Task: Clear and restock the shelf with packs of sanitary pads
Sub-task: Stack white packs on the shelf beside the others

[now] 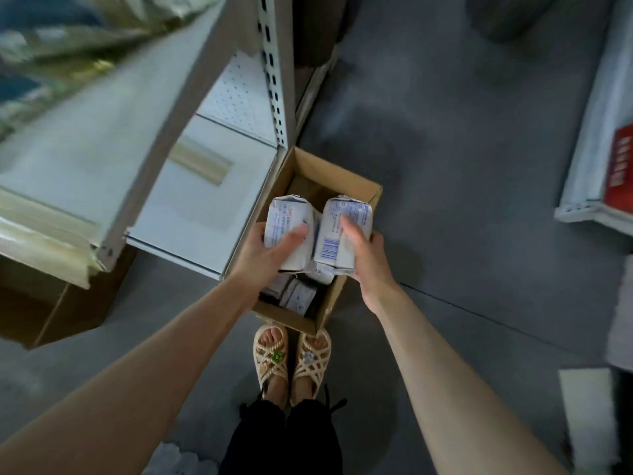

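Note:
My left hand [265, 255] grips one white pack of sanitary pads [286, 217] with blue print. Beside it, my right hand [366, 255] grips a second white pack [346, 217] showing a barcode. Both packs are held side by side, touching, above an open cardboard box [342, 176] on the floor. More packs [298, 296] lie in the near end of the box. The white bottom shelf [191, 207] stands just left of the box, bare apart from a pale reflection.
A grey shelf upright [274, 70] with slots rises behind the box. Blurred packaged goods [51, 56] fill an upper shelf at the left. Another cardboard box [51, 313] sits at lower left. A second shelf unit with a red item [620, 169] stands at the right. My sandalled feet [291, 358] touch the box.

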Demonstrator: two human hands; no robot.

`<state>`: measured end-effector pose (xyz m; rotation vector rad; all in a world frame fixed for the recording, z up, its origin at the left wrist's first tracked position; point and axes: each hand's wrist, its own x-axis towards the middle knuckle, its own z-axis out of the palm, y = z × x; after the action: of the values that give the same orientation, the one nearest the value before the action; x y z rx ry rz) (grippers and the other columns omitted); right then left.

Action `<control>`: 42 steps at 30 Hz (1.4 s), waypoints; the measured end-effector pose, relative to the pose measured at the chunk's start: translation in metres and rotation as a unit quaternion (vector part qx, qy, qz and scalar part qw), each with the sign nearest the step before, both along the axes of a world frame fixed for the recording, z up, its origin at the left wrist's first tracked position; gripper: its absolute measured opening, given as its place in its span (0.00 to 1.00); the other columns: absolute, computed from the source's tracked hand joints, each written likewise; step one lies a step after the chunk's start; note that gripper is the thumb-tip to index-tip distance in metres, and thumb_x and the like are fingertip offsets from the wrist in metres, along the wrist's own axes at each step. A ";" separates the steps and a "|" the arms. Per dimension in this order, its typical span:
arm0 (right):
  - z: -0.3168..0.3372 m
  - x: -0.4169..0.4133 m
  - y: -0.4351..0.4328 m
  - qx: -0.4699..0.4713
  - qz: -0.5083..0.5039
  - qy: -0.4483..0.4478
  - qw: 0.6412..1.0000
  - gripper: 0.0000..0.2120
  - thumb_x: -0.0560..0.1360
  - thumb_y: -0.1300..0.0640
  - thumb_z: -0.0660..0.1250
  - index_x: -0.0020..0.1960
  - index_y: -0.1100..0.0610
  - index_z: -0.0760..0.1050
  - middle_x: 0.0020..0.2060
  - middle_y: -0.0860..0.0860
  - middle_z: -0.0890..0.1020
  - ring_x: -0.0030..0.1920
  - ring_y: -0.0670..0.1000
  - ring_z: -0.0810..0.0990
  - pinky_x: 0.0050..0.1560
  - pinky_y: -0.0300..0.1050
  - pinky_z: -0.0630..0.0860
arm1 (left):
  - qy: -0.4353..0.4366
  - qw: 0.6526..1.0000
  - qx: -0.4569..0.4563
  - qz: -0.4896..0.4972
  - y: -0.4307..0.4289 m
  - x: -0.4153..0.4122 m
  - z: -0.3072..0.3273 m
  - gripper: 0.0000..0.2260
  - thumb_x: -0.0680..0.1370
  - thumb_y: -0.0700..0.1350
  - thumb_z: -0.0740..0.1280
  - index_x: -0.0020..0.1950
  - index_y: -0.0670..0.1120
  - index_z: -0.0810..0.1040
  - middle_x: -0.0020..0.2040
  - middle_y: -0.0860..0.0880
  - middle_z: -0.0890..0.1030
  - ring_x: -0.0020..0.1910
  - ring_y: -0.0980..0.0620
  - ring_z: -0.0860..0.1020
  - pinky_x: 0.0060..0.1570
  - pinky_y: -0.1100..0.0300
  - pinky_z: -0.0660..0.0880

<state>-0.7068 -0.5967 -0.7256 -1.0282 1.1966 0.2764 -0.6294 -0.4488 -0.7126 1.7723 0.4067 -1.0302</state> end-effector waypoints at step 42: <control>0.672 0.020 0.044 -0.109 0.199 -0.466 0.856 0.27 0.64 0.51 0.75 0.59 0.63 0.79 0.52 0.58 0.85 0.47 0.52 0.85 0.48 0.45 0.81 | -0.353 0.867 -0.304 0.176 0.076 -0.022 0.647 0.27 0.74 0.53 0.72 0.64 0.47 0.61 0.58 0.44 0.77 0.49 0.48 0.82 0.36 0.56 0.81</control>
<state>-0.6870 -0.5527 -0.0539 -1.3749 0.1228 -0.0620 -0.6511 -0.3726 -0.0653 1.3003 -0.0677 -0.1580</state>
